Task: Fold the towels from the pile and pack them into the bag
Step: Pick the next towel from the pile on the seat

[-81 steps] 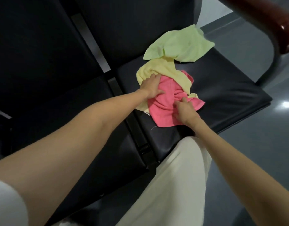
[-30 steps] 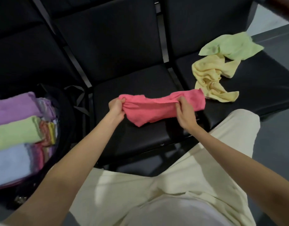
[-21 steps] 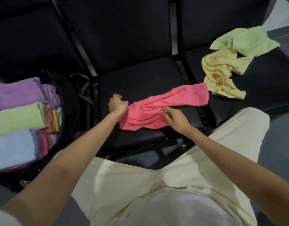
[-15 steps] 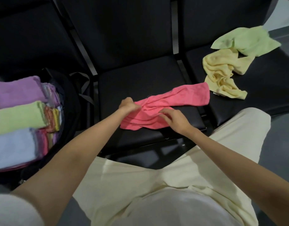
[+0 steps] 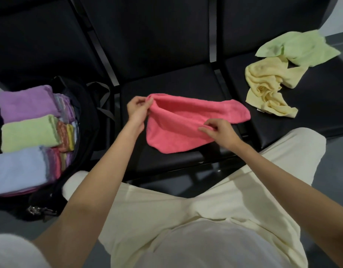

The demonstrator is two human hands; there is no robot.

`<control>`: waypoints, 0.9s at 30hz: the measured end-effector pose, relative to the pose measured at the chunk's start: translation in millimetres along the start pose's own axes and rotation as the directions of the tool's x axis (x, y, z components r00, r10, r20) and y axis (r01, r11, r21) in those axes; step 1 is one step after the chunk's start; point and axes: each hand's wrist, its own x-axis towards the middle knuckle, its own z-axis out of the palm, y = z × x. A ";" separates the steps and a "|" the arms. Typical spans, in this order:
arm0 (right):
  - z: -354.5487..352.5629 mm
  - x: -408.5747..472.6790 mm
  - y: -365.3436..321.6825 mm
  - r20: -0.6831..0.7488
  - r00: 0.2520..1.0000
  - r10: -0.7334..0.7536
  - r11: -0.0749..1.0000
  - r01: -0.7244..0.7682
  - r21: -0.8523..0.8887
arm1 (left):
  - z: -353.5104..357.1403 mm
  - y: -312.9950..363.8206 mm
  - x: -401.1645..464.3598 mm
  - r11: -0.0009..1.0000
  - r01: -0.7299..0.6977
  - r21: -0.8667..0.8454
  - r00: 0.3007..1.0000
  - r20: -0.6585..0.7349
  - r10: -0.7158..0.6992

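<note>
A pink towel (image 5: 184,122) lies crumpled across the middle black seat (image 5: 170,84). My left hand (image 5: 137,111) pinches its upper left corner and lifts it. My right hand (image 5: 219,132) pinches the towel's near edge toward the right. On the right seat lies the pile: a crumpled yellow towel (image 5: 269,89) and a light green towel (image 5: 300,47) behind it. At the left stands an open black bag (image 5: 85,117) with folded towels inside: purple (image 5: 25,103), green (image 5: 29,132), pale blue (image 5: 17,169), and several more on edge.
The row of black seats has backrests (image 5: 147,31) behind and metal dividers between the seats. My cream trouser legs (image 5: 205,200) fill the foreground. Grey floor shows at the far right. A bag strap (image 5: 103,97) hangs beside the middle seat.
Both hands carried the pink towel from the right-seat pile to the middle seat. In the last half second my left hand lifted its left corner and the towel spread wider.
</note>
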 end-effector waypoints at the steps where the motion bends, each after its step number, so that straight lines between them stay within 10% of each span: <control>1: -3.0 0.3 1.7 0.008 1.000 0.003 1.000 -0.002 -0.022 | -9.4 2.1 -2.1 0.999 -0.017 -0.030 1.000 -0.001 0.017; 9: -6.4 -3.2 27.2 0.055 0.977 0.208 0.967 -0.213 0.138 | -70.0 -40.9 -13.3 0.943 0.198 0.266 0.975 -0.153 -0.162; 16: -21.5 4.9 4.8 0.232 0.914 0.332 0.659 -0.401 0.636 | -75.0 -58.6 -15.7 0.843 0.253 0.474 0.960 -0.227 -0.161; 27: -53.5 27.7 22.7 0.274 0.832 0.483 0.407 -0.490 0.771 | -57.1 -58.4 -11.9 0.757 0.315 0.572 0.949 -0.192 -0.250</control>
